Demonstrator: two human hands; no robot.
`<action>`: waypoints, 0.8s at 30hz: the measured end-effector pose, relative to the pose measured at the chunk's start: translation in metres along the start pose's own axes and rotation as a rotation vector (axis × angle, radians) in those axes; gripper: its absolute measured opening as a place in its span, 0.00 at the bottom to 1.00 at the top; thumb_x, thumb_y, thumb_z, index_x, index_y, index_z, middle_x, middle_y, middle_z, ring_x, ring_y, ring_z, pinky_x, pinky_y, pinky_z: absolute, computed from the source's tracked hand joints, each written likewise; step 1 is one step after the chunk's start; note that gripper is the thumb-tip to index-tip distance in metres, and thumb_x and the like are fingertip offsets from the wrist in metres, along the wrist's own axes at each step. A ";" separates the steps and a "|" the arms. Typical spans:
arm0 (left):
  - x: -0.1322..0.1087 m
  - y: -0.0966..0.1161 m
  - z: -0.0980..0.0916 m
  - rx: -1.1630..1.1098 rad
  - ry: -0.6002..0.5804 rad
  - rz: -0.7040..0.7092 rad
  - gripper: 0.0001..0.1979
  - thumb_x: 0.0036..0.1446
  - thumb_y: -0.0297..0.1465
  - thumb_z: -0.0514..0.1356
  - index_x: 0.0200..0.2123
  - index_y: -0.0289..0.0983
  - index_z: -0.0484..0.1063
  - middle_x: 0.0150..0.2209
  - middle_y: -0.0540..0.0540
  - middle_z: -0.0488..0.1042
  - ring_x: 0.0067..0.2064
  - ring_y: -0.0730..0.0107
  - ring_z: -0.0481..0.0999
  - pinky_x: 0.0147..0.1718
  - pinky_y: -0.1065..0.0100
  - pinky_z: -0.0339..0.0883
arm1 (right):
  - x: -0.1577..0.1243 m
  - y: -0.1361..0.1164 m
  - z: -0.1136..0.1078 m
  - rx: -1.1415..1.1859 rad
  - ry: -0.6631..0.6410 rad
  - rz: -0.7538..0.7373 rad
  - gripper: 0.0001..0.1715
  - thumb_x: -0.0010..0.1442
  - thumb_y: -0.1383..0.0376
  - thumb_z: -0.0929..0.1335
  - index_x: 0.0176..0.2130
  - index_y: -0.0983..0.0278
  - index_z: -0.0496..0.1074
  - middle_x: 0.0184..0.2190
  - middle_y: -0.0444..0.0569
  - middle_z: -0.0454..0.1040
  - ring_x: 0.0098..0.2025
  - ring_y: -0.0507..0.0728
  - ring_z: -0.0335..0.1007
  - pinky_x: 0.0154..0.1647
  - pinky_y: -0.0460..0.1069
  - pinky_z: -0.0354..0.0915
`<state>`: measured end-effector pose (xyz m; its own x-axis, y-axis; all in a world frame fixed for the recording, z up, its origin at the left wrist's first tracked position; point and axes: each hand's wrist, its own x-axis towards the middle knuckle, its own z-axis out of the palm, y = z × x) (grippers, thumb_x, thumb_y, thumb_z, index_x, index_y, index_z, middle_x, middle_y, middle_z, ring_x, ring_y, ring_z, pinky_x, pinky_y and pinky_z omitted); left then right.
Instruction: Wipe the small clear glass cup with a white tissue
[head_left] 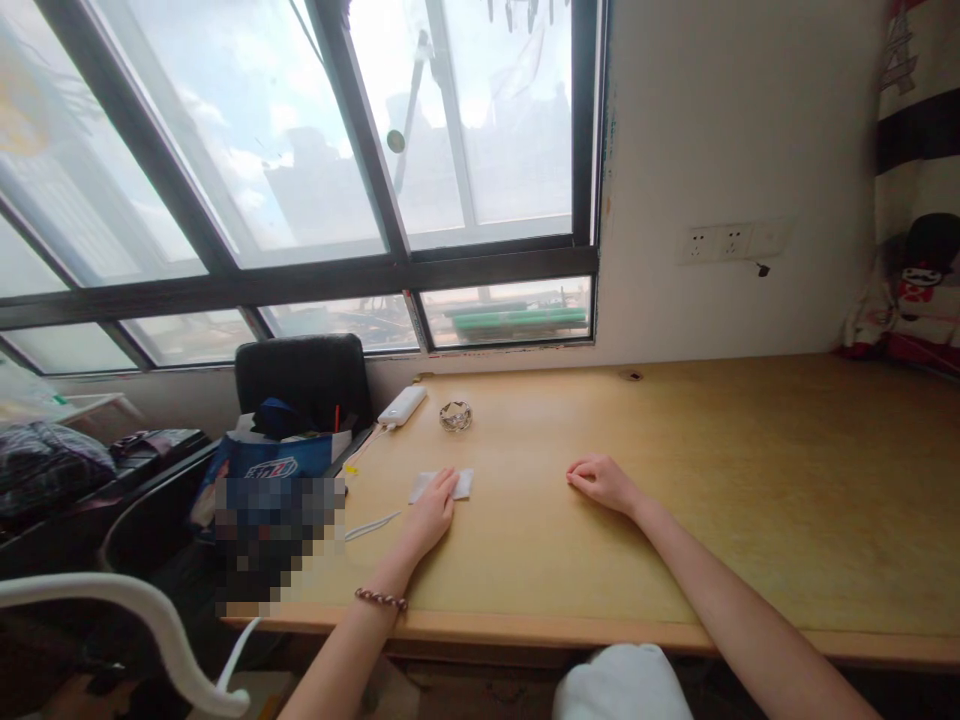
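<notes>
My left hand (433, 512) lies flat on a small folded white tissue or cloth (463, 485), its fingers stretched forward over it. The tissue rests on the yellowish desk (517, 560) and sticks out on both sides of the fingers. To the right, my right hand (604, 482) rests on the bare desktop with its fingers curled in; nothing shows between them. Beyond the tissue sits a round silvery openwork thing (456, 416), which neither hand touches. A beaded bracelet (381, 599) circles my left wrist.
A white power bank (403, 405) with a cable lies at the desk's far left. Another white cable (373, 525) crosses the left edge. Beside the desk, a blue bag (274, 465) stands before a black chair (304, 375). A white curved tube (142, 610) rises at lower left.
</notes>
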<state>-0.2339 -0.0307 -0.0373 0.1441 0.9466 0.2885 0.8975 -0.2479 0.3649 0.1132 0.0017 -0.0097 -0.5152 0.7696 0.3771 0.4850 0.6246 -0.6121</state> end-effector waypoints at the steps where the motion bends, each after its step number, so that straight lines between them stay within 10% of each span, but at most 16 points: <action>1: -0.001 -0.002 -0.001 0.004 0.007 -0.006 0.20 0.51 0.26 0.47 0.48 0.38 0.64 0.55 0.45 0.60 0.57 0.65 0.56 0.56 0.62 0.48 | 0.000 0.000 0.000 0.007 0.001 0.010 0.16 0.55 0.61 0.61 0.24 0.62 0.75 0.31 0.47 0.75 0.35 0.55 0.69 0.39 0.47 0.62; 14: 0.002 0.002 -0.004 -0.022 0.239 -0.019 0.23 0.48 0.21 0.47 0.49 0.32 0.62 0.53 0.41 0.61 0.58 0.63 0.54 0.57 0.58 0.47 | -0.001 0.002 0.003 0.021 0.029 0.034 0.16 0.55 0.61 0.61 0.24 0.63 0.75 0.30 0.48 0.76 0.34 0.55 0.69 0.38 0.48 0.62; 24: 0.064 0.170 0.055 -1.174 0.043 -0.147 0.18 0.53 0.38 0.49 0.40 0.33 0.69 0.41 0.38 0.72 0.42 0.63 0.72 0.42 0.63 0.64 | 0.025 -0.022 0.054 0.400 0.442 0.319 0.38 0.58 0.48 0.51 0.12 0.64 0.66 0.11 0.48 0.67 0.18 0.53 0.66 0.27 0.48 0.63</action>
<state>-0.0493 -0.0012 -0.0054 0.0377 0.9796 0.1972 -0.0316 -0.1961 0.9801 0.0523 0.0000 -0.0244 -0.0119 0.9433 0.3318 0.2223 0.3260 -0.9189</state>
